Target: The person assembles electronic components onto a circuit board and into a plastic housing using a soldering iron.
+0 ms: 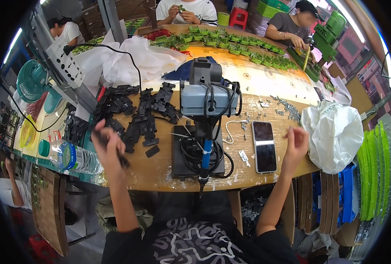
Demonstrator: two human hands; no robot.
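At the left of the bench, my left hand (109,147) is closed around a black plastic part (124,162), mostly hidden by the fingers. A heap of similar black plastic parts (143,125) lies just beyond it. My right hand (295,144) is raised to the right of a phone (264,147), its fingers drawn together; what they hold, if anything, is too small to name. Between the hands, a blue electric screwdriver (206,156) hangs tip down, apart from both. Small metal pieces (288,108) are scattered beyond my right hand.
A grey-blue box with coiled cables (208,99) stands mid-bench. A water bottle (74,157) lies at the left, near a green fan (32,81). At the right sits a white bag (332,136). Green parts (230,42) cover the far table, where other people work beside a green press (332,33).
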